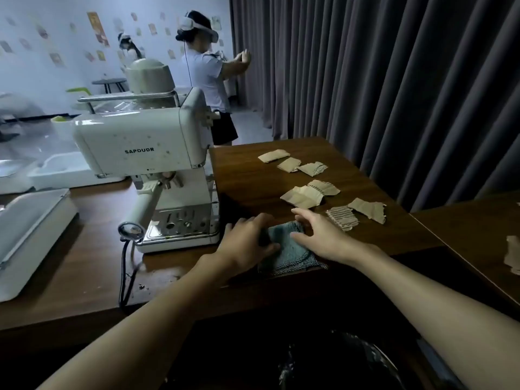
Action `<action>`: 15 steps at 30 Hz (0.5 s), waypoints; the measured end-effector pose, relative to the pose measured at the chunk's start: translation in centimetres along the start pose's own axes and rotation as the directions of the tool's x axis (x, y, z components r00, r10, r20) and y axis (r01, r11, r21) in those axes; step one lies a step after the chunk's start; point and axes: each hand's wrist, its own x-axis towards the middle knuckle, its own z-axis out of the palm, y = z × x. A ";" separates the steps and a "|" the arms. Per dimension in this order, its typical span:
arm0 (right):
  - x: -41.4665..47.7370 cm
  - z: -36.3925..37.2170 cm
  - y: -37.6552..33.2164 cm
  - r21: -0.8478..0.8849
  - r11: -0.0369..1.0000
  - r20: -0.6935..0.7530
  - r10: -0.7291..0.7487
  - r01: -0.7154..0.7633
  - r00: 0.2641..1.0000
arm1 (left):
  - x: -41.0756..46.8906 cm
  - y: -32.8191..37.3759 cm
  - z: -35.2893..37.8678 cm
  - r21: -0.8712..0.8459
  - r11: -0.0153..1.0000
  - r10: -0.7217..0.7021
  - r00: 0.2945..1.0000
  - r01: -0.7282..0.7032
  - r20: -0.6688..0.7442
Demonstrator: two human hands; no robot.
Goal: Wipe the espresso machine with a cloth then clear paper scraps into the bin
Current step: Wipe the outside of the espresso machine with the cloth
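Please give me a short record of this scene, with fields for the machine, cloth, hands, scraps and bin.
cloth: teal cloth, at the near edge of the table
machine: white espresso machine, on the table, left of the cloth
left hand: grips the cloth's left side
right hand: open, fingers spread over the cloth
scraps: paper scraps, on the table, beyond the cloth
bin: dark-lined bin, below the near table edge

Dim room. Cool bluish light is strongest on the wall (pixel 42 66) behind the espresso machine (pixel 140 144), whose pale casing shows a soft sheen. Right of the machine, the wooden table (pixel 253 178) and curtain (pixel 394 80) sink into shadow. In front of the machine, the left hand (pixel 247 240), right hand (pixel 320 237) and cloth (pixel 289 249) are slightly blurred. Straight lines bow toward the frame edges.
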 end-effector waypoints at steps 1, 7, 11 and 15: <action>0.1 0.0 0.0 -0.027 1.000 0.002 -0.001 0.002 1.000 | 0.1 -0.1 0.0 0.010 1.000 -0.014 1.000 0.014 -0.013; 0.9 0.1 -0.4 -0.218 0.976 0.020 -0.013 0.018 1.000 | 0.9 -0.3 0.0 0.104 0.994 -0.028 0.999 0.030 -0.026; 0.8 -1.8 -1.0 0.057 0.996 0.008 -0.062 0.061 0.998 | 0.5 0.3 -1.7 -0.309 0.951 -0.019 0.997 -0.005 -0.075; -0.5 -4.9 -2.6 0.411 0.903 -0.054 -0.117 0.129 0.992 | -0.1 2.4 -5.3 -0.649 0.756 -0.014 0.990 -0.083 -0.143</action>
